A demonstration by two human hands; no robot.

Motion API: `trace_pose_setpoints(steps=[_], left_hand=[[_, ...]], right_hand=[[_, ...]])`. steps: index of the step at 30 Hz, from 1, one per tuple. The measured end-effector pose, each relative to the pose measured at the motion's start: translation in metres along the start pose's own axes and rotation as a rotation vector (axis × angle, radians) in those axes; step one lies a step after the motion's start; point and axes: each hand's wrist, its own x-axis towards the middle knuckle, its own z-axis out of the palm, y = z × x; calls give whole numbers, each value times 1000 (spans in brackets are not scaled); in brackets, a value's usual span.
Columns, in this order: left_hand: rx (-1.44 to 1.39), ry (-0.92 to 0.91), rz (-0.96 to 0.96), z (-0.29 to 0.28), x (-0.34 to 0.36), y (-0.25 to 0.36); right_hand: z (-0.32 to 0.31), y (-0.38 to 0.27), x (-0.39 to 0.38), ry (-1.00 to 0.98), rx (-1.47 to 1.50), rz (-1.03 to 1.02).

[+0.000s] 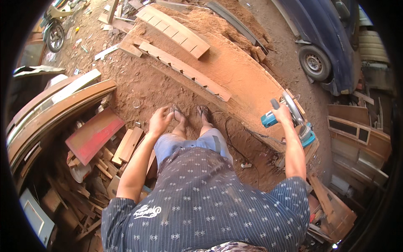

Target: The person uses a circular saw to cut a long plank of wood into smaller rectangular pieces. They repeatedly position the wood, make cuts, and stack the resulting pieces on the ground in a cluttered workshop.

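Observation:
My right hand (282, 113) is wrapped round the handle of a teal circular saw (269, 119), out at the right end of a sawdust-covered workbench (247, 98). The saw's round metal guard rises just beyond my fingers. Over the ground to the left, my left hand (159, 121) hangs loosely bent, with nothing in it. On the bench's near edge lies a long plank (189, 72) with several notches along one side. Behind it rests a wider board (172, 31) marked by several crosswise cuts.
A dark cable (228, 130) loops over the dirt beside my feet. Wood scraps, a red panel (95, 135) and stacked curved boards (63, 105) crowd the left. At the far right stands a blue car (336, 46); a motorcycle (55, 35) is at the far left.

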Motion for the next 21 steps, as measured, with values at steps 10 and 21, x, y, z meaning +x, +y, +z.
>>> trace_pose_setpoints(steps=[10,21], left_hand=[[-415,-661,52,124,34,221],[-433,-438,-248,185,2,195]], right_hand=[[-50,7,-184,17,1135,-51],[21,24,-182,-337,910,-547]])
